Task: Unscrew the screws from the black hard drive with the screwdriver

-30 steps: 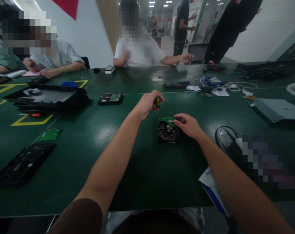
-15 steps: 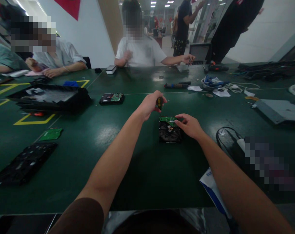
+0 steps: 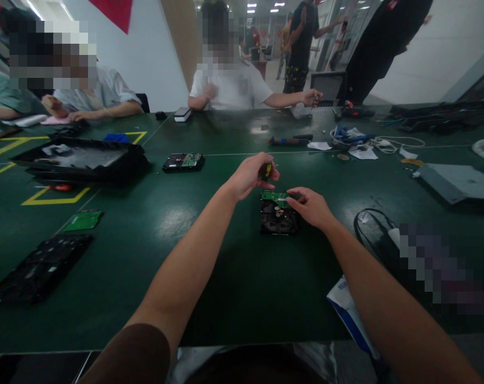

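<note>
Leftmost, the left hand (image 3: 250, 177) — fingers curled tight round a small screwdriver (image 3: 266, 170) with a yellow-and-black handle, held upright just over the far left corner of the hard drive (image 3: 279, 213). Tip hidden behind the fingers; cannot tell whether it sits in a screw.

Hard drive lies flat on the green table (image 3: 233, 277), centre of the work area, underside up, with a green circuit board (image 3: 277, 197) across its far end. Judged a dense, rigid metal block — it should stay put under light pressure and is best gripped by its side edges. Board looks thin and brittle; take it by the rim, not the parts on its face.

Right hand (image 3: 311, 207): fingertips pinched on the board's right end, not closed round anything, palm clear of the drive.
</note>
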Tool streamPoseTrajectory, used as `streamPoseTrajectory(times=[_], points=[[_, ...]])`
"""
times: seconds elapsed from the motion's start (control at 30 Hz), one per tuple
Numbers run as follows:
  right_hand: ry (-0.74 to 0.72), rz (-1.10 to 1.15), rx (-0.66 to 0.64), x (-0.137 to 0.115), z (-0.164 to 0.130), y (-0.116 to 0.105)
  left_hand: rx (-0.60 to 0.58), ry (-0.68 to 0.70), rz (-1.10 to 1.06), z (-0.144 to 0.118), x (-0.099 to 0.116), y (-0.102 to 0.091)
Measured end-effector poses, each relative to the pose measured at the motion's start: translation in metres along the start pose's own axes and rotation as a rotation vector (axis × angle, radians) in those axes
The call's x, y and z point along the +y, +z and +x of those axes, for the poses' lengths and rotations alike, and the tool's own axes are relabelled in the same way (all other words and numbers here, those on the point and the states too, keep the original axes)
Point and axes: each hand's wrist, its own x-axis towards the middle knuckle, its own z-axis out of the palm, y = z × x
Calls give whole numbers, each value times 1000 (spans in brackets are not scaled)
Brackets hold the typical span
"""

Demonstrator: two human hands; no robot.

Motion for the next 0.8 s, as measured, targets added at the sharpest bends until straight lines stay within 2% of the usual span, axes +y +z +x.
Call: streamPoseTrajectory(times=[0.33,0.4,0.6,0.8], points=[[-5,-1,5,0,0,1,156,115,316,-5,13,-4],[-4,-7,5,-1,0,0,137,101,273,-5,13,-3],[-12,1,10,0,0,1,84,-36,-31,1,7,-10],[-14,8,5,2,1,2,183,-5,63,1,9,-18]])
